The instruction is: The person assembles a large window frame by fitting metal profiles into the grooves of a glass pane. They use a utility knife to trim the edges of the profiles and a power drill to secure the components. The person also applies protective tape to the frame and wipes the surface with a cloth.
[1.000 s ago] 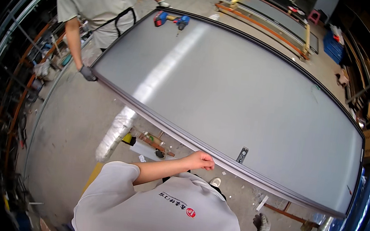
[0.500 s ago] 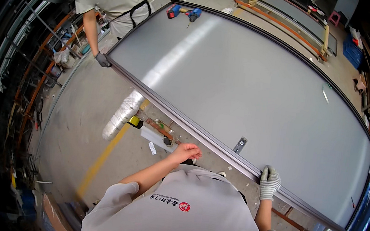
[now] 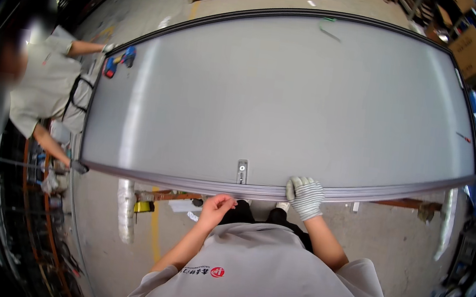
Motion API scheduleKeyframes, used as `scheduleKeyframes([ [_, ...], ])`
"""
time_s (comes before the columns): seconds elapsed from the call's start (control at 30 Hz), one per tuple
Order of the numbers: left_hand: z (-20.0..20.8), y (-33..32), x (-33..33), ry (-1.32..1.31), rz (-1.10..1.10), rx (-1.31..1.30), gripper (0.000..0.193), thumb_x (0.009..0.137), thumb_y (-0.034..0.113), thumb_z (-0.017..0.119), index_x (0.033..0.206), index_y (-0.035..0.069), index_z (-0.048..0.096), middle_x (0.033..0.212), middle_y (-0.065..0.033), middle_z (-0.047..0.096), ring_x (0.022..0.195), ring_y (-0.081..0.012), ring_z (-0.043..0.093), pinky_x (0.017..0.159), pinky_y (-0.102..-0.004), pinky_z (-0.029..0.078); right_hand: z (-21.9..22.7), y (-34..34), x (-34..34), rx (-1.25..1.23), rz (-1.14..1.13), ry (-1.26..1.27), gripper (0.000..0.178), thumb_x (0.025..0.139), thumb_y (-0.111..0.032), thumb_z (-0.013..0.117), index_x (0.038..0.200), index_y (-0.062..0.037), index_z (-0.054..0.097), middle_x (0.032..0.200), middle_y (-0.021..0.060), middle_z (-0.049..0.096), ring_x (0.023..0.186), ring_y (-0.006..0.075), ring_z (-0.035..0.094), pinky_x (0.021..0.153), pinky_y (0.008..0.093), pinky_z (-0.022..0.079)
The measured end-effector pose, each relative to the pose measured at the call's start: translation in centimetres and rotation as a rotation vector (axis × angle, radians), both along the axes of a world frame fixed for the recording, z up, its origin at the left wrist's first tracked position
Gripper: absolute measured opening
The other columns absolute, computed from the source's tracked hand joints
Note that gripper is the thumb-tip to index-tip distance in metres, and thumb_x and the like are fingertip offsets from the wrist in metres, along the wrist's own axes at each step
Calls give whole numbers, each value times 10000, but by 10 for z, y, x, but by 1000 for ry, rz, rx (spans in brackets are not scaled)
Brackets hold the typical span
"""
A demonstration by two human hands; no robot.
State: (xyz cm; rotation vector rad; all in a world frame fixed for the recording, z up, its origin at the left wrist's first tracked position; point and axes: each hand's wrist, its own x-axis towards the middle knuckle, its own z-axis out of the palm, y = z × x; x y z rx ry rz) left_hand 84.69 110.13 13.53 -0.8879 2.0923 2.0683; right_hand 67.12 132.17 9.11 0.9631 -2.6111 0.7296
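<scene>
Grey and smooth, the big framed panel [image 3: 291, 101] lies flat in front of me, filling most of what I see, its dark frame bending with the lens. My right hand [image 3: 304, 196], in a white knit glove, sits on the near edge of the panel, fingers curled together over the frame rail and clamped on it. My left hand [image 3: 217, 208] is bare and sits just below that same edge, near it; the fingers are loosely bent together, and I cannot tell whether they touch the rail or hold anything. Between my hands, a little to the left, a small metal latch plate [image 3: 242, 171] is set into the panel close to the near rail.

At the far left end a co-worker [image 3: 43, 86] in a light shirt stands at the panel's short side, one hand at the far corner, the other at the near corner. A blue and red power tool [image 3: 118, 63] lies on the panel beside that person's upper hand. On the concrete floor [image 3: 393, 239] under the near edge, to my left, lies a yellow tool [image 3: 144, 206].
</scene>
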Motion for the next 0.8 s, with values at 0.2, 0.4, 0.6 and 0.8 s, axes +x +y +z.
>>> scheduleKeyframes([
  [0.2, 37, 6, -84, 257, -478, -540, 92, 831, 97, 603, 876, 21, 630, 892, -101, 640, 854, -232, 607, 798, -322, 465, 21, 8, -6, 55, -43, -137, 118, 746, -233, 640, 737, -118, 616, 640, 58, 579, 635, 248, 577, 596, 372, 461],
  [0.4, 6, 40, -161, 560, -965, -591, 271, 774, 134, 653, 1010, 17, 593, 1050, -135, 580, 992, -317, 527, 836, -395, 448, 55, 89, 50, -138, -444, -261, 139, 754, -232, 642, 752, -93, 645, 677, 97, 603, 650, 293, 576, 605, 397, 466],
  [0.6, 6, 119, -184, 728, -1132, -492, 342, 767, 164, 664, 1059, 13, 570, 1068, -140, 573, 1007, -328, 522, 853, -407, 448, 26, 176, 193, 81, -1119, -853, 229, 814, -319, 569, 835, -124, 688, 791, 129, 653, 743, 319, 617, 658, 421, 494],
  [0.8, -1, 168, -149, 715, -1155, -568, 300, 788, 175, 645, 1055, 58, 573, 1043, -121, 576, 1006, -302, 538, 846, -404, 470, -141, 284, 363, -29, -1065, -1389, 431, 780, -390, 597, 1031, -45, 664, 1023, 189, 648, 958, 287, 641, 838, 372, 496],
])
